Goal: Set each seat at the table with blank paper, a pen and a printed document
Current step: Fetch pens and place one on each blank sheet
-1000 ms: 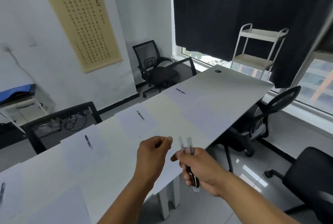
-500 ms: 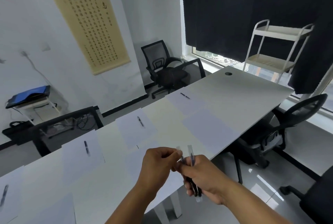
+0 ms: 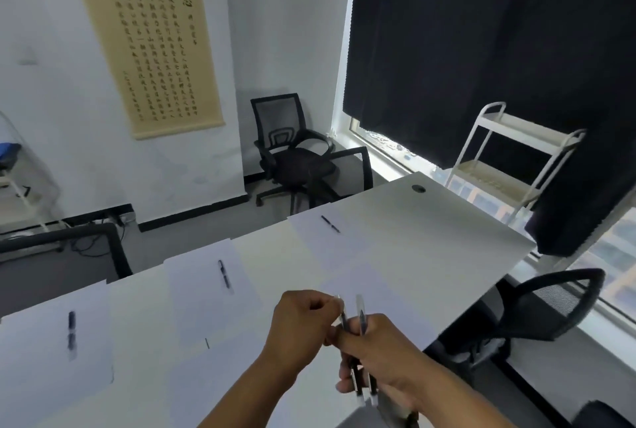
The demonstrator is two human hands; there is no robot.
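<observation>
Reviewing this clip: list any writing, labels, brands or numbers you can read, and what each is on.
"青云志": large brush characters at the top right of the scroll hanging on the wall.
The scroll's columns of small characters: too small and blurred to read.
Pens gripped in the right hand, with the left hand pinching one: no readable marking.
Sheets of paper on the table: no text visible.

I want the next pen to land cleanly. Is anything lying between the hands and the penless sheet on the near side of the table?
Nothing visible: the blank white sheet lies bare just beyond the left hand, which pinches one clear-barrelled pen from the right hand.
</observation>
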